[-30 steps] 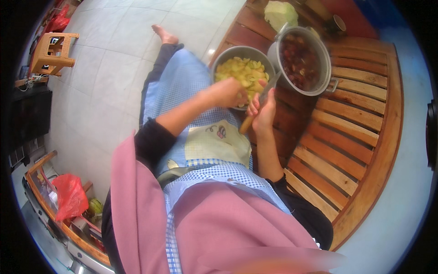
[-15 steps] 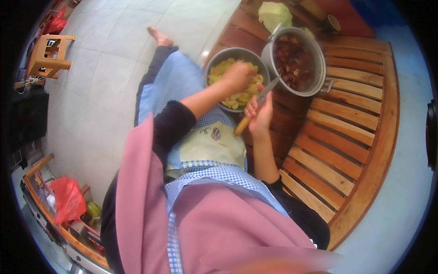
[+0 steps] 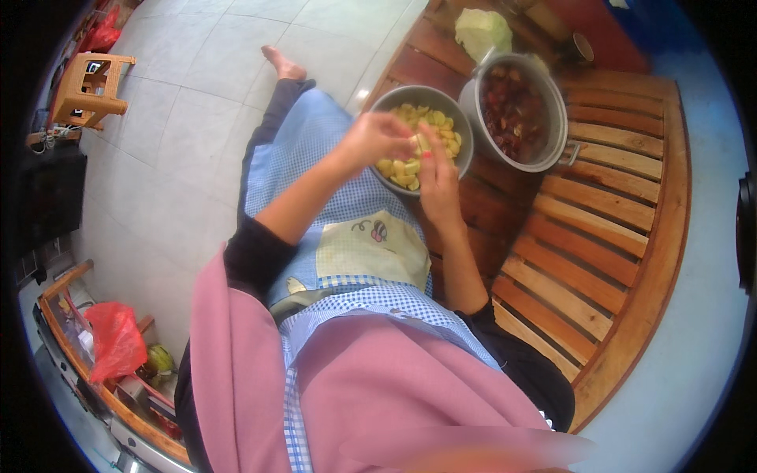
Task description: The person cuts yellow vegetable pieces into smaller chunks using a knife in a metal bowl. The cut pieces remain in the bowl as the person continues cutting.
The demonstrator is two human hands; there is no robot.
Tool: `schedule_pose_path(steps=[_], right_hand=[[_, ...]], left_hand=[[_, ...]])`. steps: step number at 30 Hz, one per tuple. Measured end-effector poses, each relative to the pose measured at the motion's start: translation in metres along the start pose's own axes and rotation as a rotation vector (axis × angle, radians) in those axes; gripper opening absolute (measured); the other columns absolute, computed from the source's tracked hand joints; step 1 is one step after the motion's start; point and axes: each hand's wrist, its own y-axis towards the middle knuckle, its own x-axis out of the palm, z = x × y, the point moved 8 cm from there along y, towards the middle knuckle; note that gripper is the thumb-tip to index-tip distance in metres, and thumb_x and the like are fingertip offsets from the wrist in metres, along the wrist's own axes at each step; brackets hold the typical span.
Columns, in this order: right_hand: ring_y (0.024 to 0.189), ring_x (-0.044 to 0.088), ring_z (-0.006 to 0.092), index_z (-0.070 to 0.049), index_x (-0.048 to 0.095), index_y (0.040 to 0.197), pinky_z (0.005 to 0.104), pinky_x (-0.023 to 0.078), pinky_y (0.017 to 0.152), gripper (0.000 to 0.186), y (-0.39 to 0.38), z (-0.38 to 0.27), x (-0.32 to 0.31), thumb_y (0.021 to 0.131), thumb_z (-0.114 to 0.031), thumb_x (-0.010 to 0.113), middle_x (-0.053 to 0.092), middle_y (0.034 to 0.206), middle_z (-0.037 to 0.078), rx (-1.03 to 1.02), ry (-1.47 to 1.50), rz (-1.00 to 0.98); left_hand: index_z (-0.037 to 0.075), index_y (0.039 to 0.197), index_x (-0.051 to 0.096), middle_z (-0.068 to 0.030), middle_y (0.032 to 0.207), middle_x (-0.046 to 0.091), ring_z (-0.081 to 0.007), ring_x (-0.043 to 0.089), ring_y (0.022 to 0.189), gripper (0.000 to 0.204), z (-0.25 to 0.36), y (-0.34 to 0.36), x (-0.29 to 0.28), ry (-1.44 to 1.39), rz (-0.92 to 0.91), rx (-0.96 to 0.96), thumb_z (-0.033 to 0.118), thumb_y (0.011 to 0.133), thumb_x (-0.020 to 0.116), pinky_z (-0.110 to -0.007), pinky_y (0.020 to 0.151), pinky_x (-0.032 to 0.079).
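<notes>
Over a grey metal bowl [image 3: 467, 146] on the wooden bench, my two hands meet at the fingertips. A small pale yellow piece [image 3: 420, 143], which looks like cut potato, is between them. My left hand [image 3: 380, 139] pinches it from the left, with its thumb and fingers together. My right hand [image 3: 438, 175] has its fingers raised against the piece from the right. Many similar yellow pieces [image 3: 406, 169] fill the bowl below. The knife seen earlier cannot be made out now.
Right of the bowl stands a grey pot [image 3: 558, 118] of dark red-brown chunks. Behind it are a cut cabbage [image 3: 482, 33] and a cup-like container [image 3: 582, 47]. The slatted bench [image 3: 583, 236] runs to the right. An orange stool [image 3: 91, 91] stands at the far left on the tiled floor.
My left hand has come up out of the bowl, back toward the left. The wooden-handled knife in my right hand has gone from sight, and that hand now meets the left.
</notes>
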Motion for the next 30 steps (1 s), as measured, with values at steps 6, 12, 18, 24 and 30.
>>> schedule_pose_path(steps=[6,12,18,24,30], right_hand=[[0.084,0.065,0.0438,-0.008,0.054,0.117,0.0485,0.051,0.068,0.024,-0.016,-0.009,0.010,0.097,-0.015,0.042,0.066,0.085,0.025,0.060,-0.186,0.061],[0.073,0.064,0.0421,-0.006,0.053,0.112,0.0485,0.049,0.062,0.023,-0.026,0.015,0.015,0.097,-0.022,0.046,0.064,0.075,0.022,0.120,-0.199,0.110],[0.048,0.043,0.0120,-0.010,0.052,0.120,0.0267,0.034,0.044,0.030,-0.023,0.050,0.014,0.102,-0.032,0.043,0.048,0.063,0.002,0.356,0.288,0.130],[0.039,0.032,0.0051,-0.014,0.046,0.133,0.0196,0.027,0.036,0.042,-0.024,0.061,0.006,0.104,-0.041,0.033,0.040,0.058,-0.002,0.595,0.563,0.155],[0.039,0.032,0.0054,-0.011,0.047,0.130,0.0203,0.028,0.036,0.044,-0.022,0.060,0.009,0.104,-0.042,0.031,0.038,0.057,-0.002,0.562,0.589,0.060]], left_hand=[[-0.005,0.094,0.062,-0.0149,0.092,0.067,-0.0225,0.069,0.084,0.019,-0.015,-0.016,0.009,-0.108,-0.072,-0.118,0.004,0.081,0.073,-0.032,0.076,0.058],[-0.005,0.092,0.062,-0.0126,0.090,0.066,-0.0209,0.068,0.082,0.018,-0.032,-0.029,0.022,-0.267,-0.116,-0.209,0.005,0.082,0.073,-0.031,0.075,0.057],[-0.002,0.096,0.068,-0.0126,0.088,0.070,-0.0192,0.068,0.079,0.016,-0.009,-0.010,0.015,-0.005,-0.097,-0.009,0.005,0.082,0.072,-0.030,0.072,0.057],[0.005,0.098,0.072,-0.0137,0.091,0.072,-0.0210,0.069,0.078,0.023,0.038,0.015,-0.012,0.805,0.175,0.406,0.006,0.075,0.074,-0.032,0.069,0.055],[0.004,0.087,0.071,-0.0178,0.082,0.069,-0.0310,0.069,0.082,0.012,-0.007,0.003,0.029,1.477,-0.137,0.230,0.012,0.079,0.066,-0.040,0.072,0.054]])
